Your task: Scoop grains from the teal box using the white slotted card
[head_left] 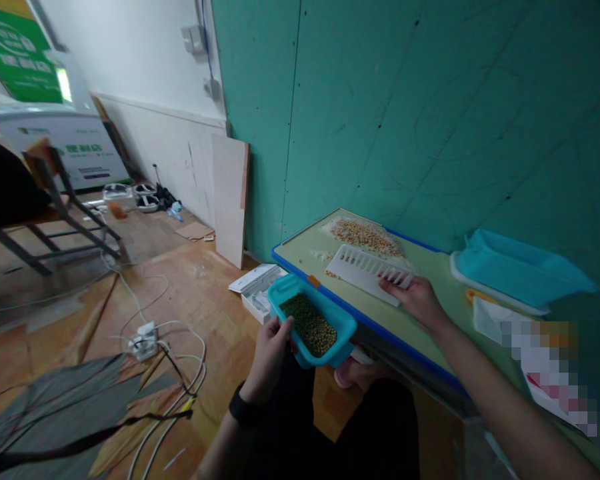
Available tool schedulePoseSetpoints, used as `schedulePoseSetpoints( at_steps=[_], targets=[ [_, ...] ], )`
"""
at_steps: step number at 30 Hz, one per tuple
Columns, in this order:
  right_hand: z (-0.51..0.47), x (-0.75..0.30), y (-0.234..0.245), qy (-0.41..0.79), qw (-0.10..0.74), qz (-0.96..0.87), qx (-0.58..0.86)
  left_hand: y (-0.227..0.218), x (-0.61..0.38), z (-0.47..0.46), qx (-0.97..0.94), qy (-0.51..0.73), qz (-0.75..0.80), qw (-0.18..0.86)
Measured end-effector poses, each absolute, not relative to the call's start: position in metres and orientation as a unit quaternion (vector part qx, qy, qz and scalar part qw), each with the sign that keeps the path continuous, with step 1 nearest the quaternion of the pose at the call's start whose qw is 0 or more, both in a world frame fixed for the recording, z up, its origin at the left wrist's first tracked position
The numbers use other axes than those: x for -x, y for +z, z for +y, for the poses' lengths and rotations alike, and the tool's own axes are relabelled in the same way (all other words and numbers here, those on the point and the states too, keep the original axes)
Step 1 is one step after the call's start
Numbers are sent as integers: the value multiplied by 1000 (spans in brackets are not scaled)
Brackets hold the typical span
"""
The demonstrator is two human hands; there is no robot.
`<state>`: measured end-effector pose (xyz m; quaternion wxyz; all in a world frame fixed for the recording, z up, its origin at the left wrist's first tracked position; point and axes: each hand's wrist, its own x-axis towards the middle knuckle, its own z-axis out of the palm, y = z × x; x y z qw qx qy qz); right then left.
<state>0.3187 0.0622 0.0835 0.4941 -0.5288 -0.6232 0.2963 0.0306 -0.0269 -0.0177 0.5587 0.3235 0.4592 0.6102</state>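
Observation:
My left hand (pixel 274 343), with a black band at the wrist, grips the near rim of a blue plastic tub (pixel 347 333) below the table's front edge. Green beans (pixel 300 312) and yellowish beans (pixel 323 337) lie inside it. My right hand (pixel 420 303) is closed on the right end of a white slotted plastic strip (pixel 355 270), held over the pale tabletop (pixel 315 247). Behind the strip spreads a heap of yellow and white grains (pixel 365 237). A few yellow grains sit at the strip's left end.
A blue bin (pixel 525 267) on a white lid stands at the table's right. Under the table's left corner is an open white box (pixel 255 293). Cables and a power strip (pixel 144 340) lie on the floor at left, near a chair (pixel 55 193). A green wall (pixel 430 120) backs the table.

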Motion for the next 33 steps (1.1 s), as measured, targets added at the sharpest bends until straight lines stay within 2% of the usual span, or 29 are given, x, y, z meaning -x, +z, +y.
schedulePoseSetpoints(
  at_steps=[17,25,33],
  targets=[
    [-23,-302,80,191,447,-678,551,-6,-36,-27,-328,599,466,562],
    [17,-299,74,115,484,-660,563,0,-27,-26,-321,603,467,561],
    [5,-277,71,132,466,-691,536,10,-11,-18,-313,606,479,553]
  ],
)
